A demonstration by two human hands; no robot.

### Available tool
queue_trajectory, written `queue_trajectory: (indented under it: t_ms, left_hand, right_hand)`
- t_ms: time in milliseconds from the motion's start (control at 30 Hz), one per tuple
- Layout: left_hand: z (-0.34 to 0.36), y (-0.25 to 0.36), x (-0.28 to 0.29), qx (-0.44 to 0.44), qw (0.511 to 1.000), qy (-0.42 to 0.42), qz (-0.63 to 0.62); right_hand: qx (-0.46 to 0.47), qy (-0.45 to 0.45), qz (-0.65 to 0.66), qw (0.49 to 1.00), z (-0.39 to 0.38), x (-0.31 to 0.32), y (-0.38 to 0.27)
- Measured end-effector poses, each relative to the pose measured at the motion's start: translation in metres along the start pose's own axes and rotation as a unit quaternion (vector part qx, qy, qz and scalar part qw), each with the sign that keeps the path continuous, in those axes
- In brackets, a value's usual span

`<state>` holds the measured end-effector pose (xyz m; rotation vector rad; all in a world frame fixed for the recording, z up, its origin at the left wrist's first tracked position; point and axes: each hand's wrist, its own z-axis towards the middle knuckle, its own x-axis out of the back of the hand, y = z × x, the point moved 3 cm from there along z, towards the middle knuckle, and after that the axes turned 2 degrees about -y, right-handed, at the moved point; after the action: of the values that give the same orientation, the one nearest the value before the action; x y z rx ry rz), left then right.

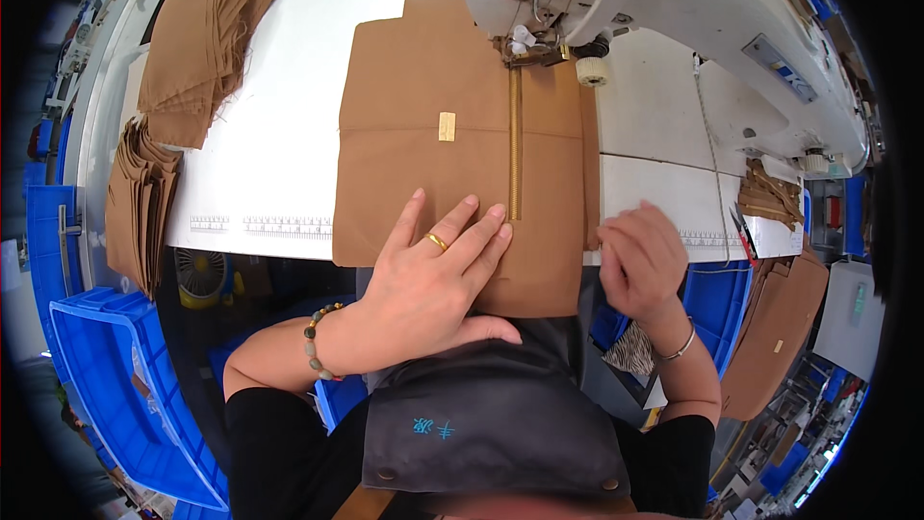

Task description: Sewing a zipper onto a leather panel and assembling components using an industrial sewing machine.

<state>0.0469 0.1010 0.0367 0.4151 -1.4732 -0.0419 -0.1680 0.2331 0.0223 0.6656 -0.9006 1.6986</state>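
Note:
A brown fabric panel (414, 67) lies on the white sewing table, its near end hanging over the front edge. A gold-toothed zipper (515, 154) runs down it from under the presser foot (525, 50) of the sewing machine. Left of the zipper sits a small gold metal plate (447, 127). My left hand (428, 270) rests flat on the panel, fingers stretched out, fingertips beside the zipper's near end. At the panel's right edge, my right hand (643, 260) is closed, its thumb and forefinger pinching the edge of the fabric; part of that grip is hidden.
Stacks of cut brown fabric pieces (202, 39) and folded ones (142, 202) lie at the left. A blue crate (135, 395) stands lower left. Red-handled scissors (745, 236) lie near the zipper bundle (773, 195) on the right. The white machine body (712, 10) overhangs the far right.

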Motion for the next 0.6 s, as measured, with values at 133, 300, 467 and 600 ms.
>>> queue_trajectory:
  t_ms: [133, 300, 467, 600]
  left_hand:
    - [0.0, -0.001, -0.007, -0.012, 0.999, 0.008, 0.046]
    - [-0.003, -0.002, -0.02, -0.027, 0.993, 0.075, 0.081]
    - [-0.002, -0.005, -0.022, -0.04, 0.987, 0.126, 0.092]
    - [0.016, -0.019, -0.01, -0.065, 0.991, 0.098, 0.062]
  right_hand:
    - [0.013, -0.067, 0.089, 0.994, 0.02, -0.009, -0.006]
    - [0.067, -0.116, 0.078, 0.988, 0.031, -0.036, -0.026]
    - [0.068, -0.116, 0.059, 0.989, 0.03, -0.04, -0.029]
    - [0.081, -0.136, 0.056, 0.986, 0.028, -0.041, -0.029]
